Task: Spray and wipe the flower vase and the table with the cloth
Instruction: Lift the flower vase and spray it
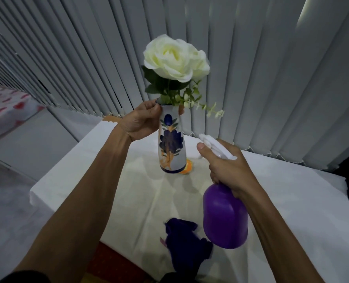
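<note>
One tall ceramic flower vase [172, 146], white w/ blue and orange painted flowers and a blue band at the foot, is at the middle of the bench [292, 201]. Its foot is at the bench surface; I cannot tell if it touches or is a bit lifted. The left hand [143, 121] is closed around the vase neck, thumb on the near side and fingertips showing at the far side of the rim. In the vase are two white fabric roses [173, 58] w/ green leaves, and one pale green sprig [208, 109] hangs out to the right.

One purple plastic spray bottle [225, 216] w/ white trigger head [214, 146] is held above the bench, right of the vase. The right hand [228, 170] grips the bottle neck, thumb up beside the head; the nozzle points toward the vase.

One dark purple crumpled cloth [188, 240] lies on the near part of the bench, just beside the bottle's bottom in the picture, apart from the vase. One small orange thing [187, 167] is seen behind the vase foot; what it is, I cannot tell.

The bench is covered w/ a white creased tablecloth. Behind it hang many grey vertical blinds [251, 68]. At left is a grey floor [16, 190], and far left one surface w/ red heart pattern [4, 111].
</note>
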Motion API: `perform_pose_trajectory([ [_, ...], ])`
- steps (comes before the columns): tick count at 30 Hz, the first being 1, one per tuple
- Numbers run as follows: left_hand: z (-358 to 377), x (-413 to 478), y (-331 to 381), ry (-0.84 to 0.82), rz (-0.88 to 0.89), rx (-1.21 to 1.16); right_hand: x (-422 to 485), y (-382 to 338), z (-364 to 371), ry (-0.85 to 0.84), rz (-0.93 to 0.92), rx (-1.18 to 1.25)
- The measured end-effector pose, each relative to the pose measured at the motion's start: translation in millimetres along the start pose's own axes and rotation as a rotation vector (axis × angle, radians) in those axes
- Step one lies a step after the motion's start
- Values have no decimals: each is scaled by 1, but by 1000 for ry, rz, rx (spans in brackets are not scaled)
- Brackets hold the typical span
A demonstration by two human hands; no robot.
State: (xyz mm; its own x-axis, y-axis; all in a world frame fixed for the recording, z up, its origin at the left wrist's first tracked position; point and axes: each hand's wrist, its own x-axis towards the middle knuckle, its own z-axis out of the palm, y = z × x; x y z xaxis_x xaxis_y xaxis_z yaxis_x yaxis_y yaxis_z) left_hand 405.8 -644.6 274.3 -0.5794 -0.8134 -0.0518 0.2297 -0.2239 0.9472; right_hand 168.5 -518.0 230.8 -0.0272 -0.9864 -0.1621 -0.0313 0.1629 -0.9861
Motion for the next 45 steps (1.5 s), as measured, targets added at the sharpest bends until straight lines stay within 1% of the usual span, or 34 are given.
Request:
perform_pose_trajectory([
  [3, -2, -3, 3, -12, 34, -37, -4, 17, 1, -41, 30, -56],
  [6, -5, -6, 9, 39, 61, 20, -12, 37, -1, -75, 71, -81],
  [9, -6, -7, 11, 143, 71, 136, -17, 50, 0, -78, 89, -111],
  [12, -1, -4, 6, 236, 132, 260, -17, 50, 5, -48, 45, -145],
  [17, 7, 3, -8, 465, 201, 296, -12, 48, 14, -17, -18, -191],
  [21, 7, 6, -13, 591, 256, 267, -13, 61, 10, -8, -14, -274],
  [23, 9, 7, -16, 645, 277, 290, -12, 69, 5, 9, -5, -250],
  [26, 13, 9, -33, 676, 261, 346, -10, 77, -6, 53, -26, -235],
  [30, 22, 9, -74, 706, 169, 370, -10, 90, -24, 153, -77, -196],
  [33, 16, 2, -92, 759, 144, 351, -2, 98, -27, 245, -112, -138],
  [35, 14, 0, -105, 761, 120, 321, 1, 107, -32, 292, -114, -127],
  [38, 18, -2, -120, 768, 81, 303, 2, 120, -36, 300, -99, -93],
  [41, 21, -2, -130, 763, 75, 303, 1, 127, -37, 300, -137, -45],
  [45, 22, -4, -139, 752, 66, 311, -2, 132, -38, 299, -135, -42],
])
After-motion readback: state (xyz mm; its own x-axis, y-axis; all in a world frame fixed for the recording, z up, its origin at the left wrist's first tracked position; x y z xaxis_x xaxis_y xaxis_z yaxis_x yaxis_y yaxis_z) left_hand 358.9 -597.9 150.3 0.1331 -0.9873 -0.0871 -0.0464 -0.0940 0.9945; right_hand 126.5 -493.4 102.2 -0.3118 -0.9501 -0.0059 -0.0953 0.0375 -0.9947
